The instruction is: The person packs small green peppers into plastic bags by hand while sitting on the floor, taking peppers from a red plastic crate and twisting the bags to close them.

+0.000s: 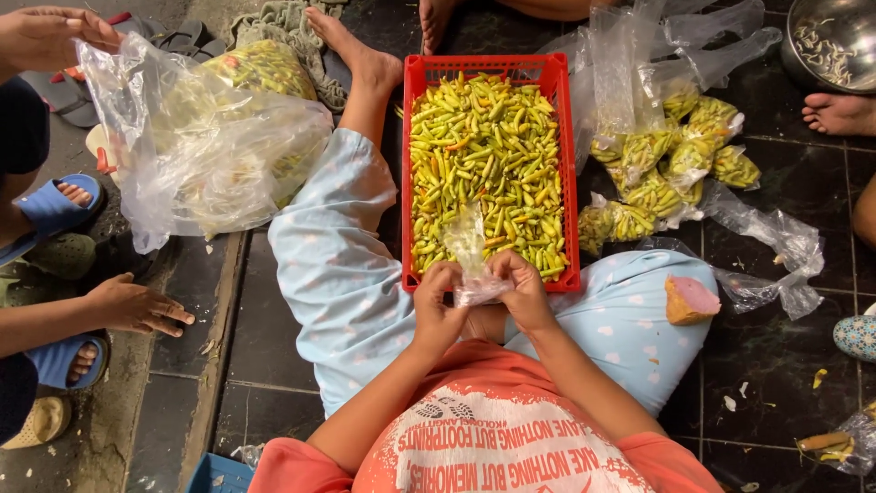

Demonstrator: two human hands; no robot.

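Hands meet at the near end of a red crate (409, 173): the left hand (436, 309) and the right hand (527, 294) both pinch a small clear plastic bag (473, 260) between fingers and thumbs, closed tight on its lower part. The bag stands roughly upright from the hands, its long axis running away from the person, its loose top leaning over the chillies (484, 155) and pointing toward the far end of the crate. Its bunched lower end sits between the two hands, just above the crate's near rim.

The crate is long and narrow, lying lengthwise between the person's pale blue trouser legs (338, 265), filled almost to the rim with yellow-green chillies. The left knee presses close along the crate's left wall, so there is little room on that side; the right leg lies just under the near right corner.

To the right of the crate, on the dark tiled floor (776, 347), a heap of filled small bags (666, 169) lies near the wall, with empty clear bags (766, 246) strewn around. A metal bowl (835, 41) sits at the far right corner. On the left, another person's hand (50, 36) holds up a large clear bag (201, 146) of chillies, well apart from the crate.
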